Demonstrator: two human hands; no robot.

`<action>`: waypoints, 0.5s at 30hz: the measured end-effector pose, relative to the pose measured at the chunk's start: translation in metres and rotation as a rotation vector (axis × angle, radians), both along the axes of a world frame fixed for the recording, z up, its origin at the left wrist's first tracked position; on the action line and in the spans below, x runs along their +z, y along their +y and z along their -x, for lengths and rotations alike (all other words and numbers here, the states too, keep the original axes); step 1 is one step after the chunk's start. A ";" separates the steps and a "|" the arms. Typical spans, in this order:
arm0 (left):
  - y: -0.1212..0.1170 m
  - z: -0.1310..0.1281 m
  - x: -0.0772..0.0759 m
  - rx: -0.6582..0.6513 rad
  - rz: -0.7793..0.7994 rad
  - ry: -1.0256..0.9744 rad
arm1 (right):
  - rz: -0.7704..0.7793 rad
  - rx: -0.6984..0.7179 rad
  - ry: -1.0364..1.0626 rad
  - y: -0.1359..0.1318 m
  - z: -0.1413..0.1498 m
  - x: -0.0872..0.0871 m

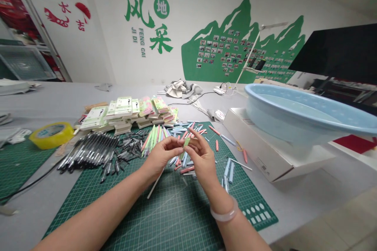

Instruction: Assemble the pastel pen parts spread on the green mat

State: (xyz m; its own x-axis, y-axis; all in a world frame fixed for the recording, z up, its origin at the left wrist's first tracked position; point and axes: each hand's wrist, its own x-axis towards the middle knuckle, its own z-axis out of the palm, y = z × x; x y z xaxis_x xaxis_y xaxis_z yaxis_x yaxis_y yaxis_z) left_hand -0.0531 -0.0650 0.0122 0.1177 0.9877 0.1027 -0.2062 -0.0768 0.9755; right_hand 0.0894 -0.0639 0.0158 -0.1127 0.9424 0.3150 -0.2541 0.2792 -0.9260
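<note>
My left hand (160,157) and my right hand (203,161) meet above the green cutting mat (167,211). Thumbs and fingers of both are pinched round a small light-green pen part (186,141); its lower portion is partly covered by fingers. A thin white stick (154,188) slants down from under my left hand, and whether that hand grips it I cannot tell. Behind the hands, green pen barrels (153,138) lie bunched together. Pink and blue pen pieces are scattered around and beneath the hands. Blue pen barrels (229,169) lie to the right of my right hand.
Black pens (88,151) lie in a row at left, beside a yellow tape roll (52,135). Stacked small boxes (123,106) stand behind. On the right, a blue basin (288,111) rests on a white box (265,149). A cable (35,184) crosses the left side.
</note>
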 end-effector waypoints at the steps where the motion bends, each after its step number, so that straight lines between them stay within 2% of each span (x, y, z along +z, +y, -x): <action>1: 0.002 0.006 0.003 -0.007 -0.014 0.127 | 0.013 -0.013 0.019 0.002 0.000 -0.001; 3: 0.005 0.022 0.006 0.015 -0.034 0.468 | 0.030 -0.059 0.048 0.007 -0.001 -0.005; 5: 0.006 0.036 0.006 0.095 -0.038 0.849 | 0.031 -0.098 0.076 0.012 -0.004 -0.010; 7: 0.002 0.044 0.001 0.061 0.039 1.065 | 0.032 -0.111 0.091 0.017 -0.005 -0.015; 11: -0.012 0.037 -0.013 0.132 0.076 1.154 | 0.040 -0.089 0.097 0.020 -0.005 -0.019; 15: -0.019 0.027 -0.020 0.139 0.007 1.210 | 0.050 -0.064 0.106 0.019 -0.003 -0.019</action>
